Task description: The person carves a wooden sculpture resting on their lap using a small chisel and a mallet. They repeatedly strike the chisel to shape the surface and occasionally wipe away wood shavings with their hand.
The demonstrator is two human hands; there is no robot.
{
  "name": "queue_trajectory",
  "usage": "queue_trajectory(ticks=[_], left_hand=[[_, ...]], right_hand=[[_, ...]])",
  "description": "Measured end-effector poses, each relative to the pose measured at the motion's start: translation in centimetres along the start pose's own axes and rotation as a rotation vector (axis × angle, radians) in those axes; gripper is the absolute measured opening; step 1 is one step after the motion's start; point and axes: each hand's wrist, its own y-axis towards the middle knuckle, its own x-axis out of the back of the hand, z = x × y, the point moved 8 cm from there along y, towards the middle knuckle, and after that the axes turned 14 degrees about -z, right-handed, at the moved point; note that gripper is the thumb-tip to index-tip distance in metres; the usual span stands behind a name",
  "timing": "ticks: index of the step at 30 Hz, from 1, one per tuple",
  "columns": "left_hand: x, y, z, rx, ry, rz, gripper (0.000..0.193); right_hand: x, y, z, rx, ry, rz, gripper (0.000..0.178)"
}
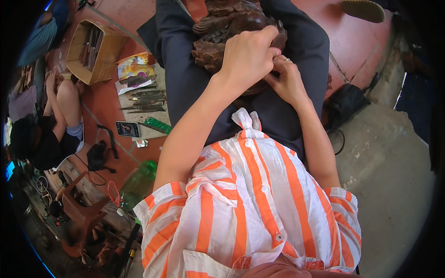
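Note:
A dark brown carved wooden piece with ridged, layered relief stands between my thighs at the top of the view. My left hand lies across its right part, fingers curled down and closed. Just below and to the right, my right hand is closed too, with a ring on one finger. Both sets of fingertips meet at the carving's right side. Whatever they pinch there is hidden behind the fingers.
Left of my leg, a board bears several flat metal tools, a phone and a green packet. Beyond stand a cardboard box of tools and a seated person. A green bottle and black bag lie nearby.

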Motion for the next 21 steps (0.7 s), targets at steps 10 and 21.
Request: queue_trajectory(ticks=[10, 21], left_hand=[[-0.6, 0.3, -0.4, -0.042, -0.007, -0.048, 0.017], [-1.0, 0.4, -1.0, -0.061, -0.036, -0.01, 0.016]], right_hand=[[0.2, 0.1, 0.0, -0.075, 0.137, 0.007, 0.023], [0.1, -0.1, -1.2, -0.316, 0.085, 0.059, 0.027]])
